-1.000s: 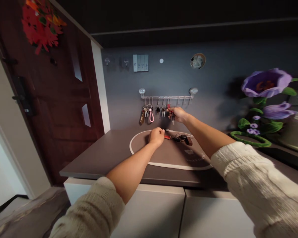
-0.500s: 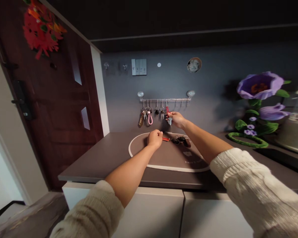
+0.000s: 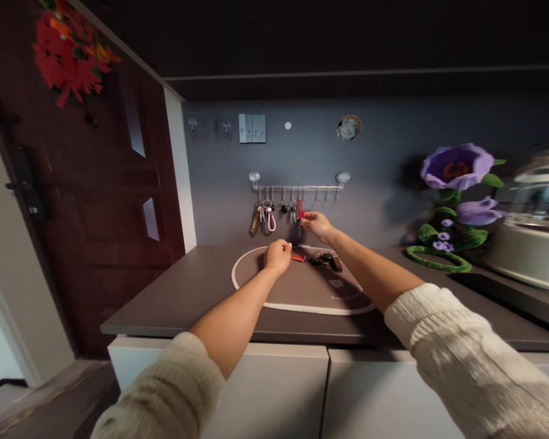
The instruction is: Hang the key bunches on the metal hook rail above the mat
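Since the earlier frame: right hand (image 3: 319, 226) sits slightly lower under the hook rail (image 3: 320, 187), and more red strap shows below its hook.
Counter (image 3: 174, 292): grey-brown; its right end runs out of view, along with part of the glass-domed appliance (image 3: 537, 235) there.
Oval mat (image 3: 293, 286): lies on the counter, its left rim partly covered by the left arm and its right side by the right arm; lettering near that side is too blurred to read.
Hook rail: on the wall above the counter's back edge, with other keys and a pink loop (image 3: 271, 221) hanging toward its left end.
Key bunch (image 3: 319, 259): on the mat's back half, below the right hand.
Red-strapped key set (image 3: 301, 209): at the right fingertips, strap rising to the rail; its keys are small and hard to make out.
Red tag (image 3: 298, 257): just beside the left hand.
Right hand: fingertips pinched on the red-strapped key set.
Left hand (image 3: 278, 256): clenched over the mat's back left part; I cannot tell whether anything is inside, or whether it touches the mat.
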